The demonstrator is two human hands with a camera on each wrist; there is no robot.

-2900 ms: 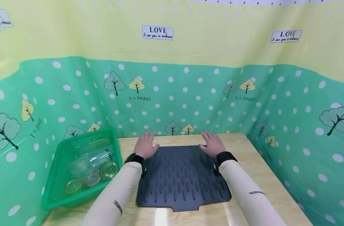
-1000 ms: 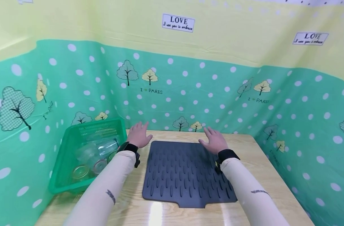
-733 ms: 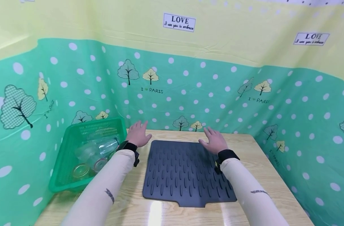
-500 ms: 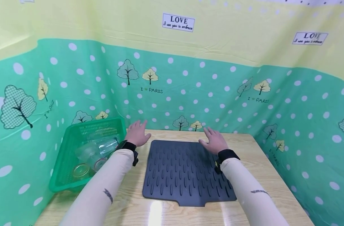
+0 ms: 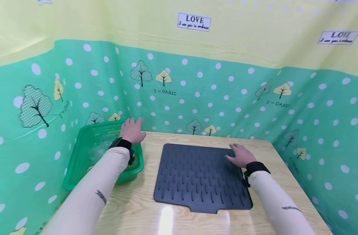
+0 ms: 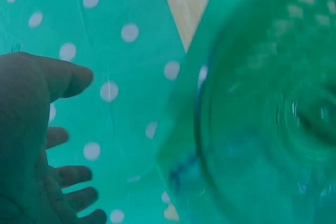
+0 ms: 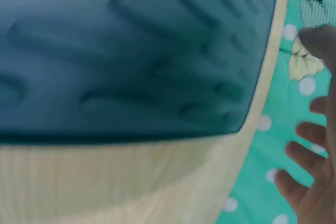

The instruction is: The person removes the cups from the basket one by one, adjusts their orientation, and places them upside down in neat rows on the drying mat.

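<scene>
The worktop (image 5: 143, 209) runs under both your arms, walled in by the green spotted cloth (image 5: 225, 98) beyond your fingertips. The dark ribbed mat (image 5: 196, 178) lies flat on it, directly beneath your right hand (image 5: 240, 156), whose grip is wide: fingers straight and spread, resting on the mat's far right corner and holding nothing. In the right wrist view the mat's edge (image 7: 131, 129) meets bare wood just below your palm. The green basket (image 5: 82, 153) stands off the mat, to the outside of your left hand (image 5: 132, 130), which hangs over the basket's far inner corner with a wide grip too, fingers loose and spread, holding nothing. Clear glass jars (image 5: 98, 151) lie inside the basket, below and behind that hand, partly hidden by your sleeve (image 5: 108, 169); the left wrist view shows one blurred jar (image 6: 262, 124) close beside the palm.
</scene>
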